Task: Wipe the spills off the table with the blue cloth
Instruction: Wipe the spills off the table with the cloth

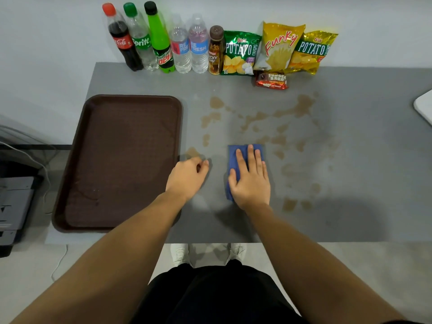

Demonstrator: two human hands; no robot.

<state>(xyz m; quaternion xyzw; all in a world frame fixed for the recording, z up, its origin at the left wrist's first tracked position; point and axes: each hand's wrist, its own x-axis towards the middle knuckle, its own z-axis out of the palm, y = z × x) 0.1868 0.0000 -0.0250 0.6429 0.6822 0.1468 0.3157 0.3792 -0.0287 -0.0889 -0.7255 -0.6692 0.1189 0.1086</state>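
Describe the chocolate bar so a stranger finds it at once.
Follow the row of snacks along the back of the grey table to the yellow Funky bag. The Fudgee Barr lies flat just in front: small, red-brown, the only item not standing.

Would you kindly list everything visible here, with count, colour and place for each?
table: one, grey, fills the middle
soda bottles: three, red, green and black caps, back left
water bottles: two, clear, beside the sodas
small drink bottle: one, brown, right of the waters
chip bags: three, green and yellow, back centre
snack bar: one, red-brown, in front of the bags
tray: one, brown, left side of the table
spills: many patches, tan, centre and right
blue cloth: one, under the right hand
white object: one, right edge, cut off
left hand: loosely curled, beside the tray
right hand: flat on the cloth
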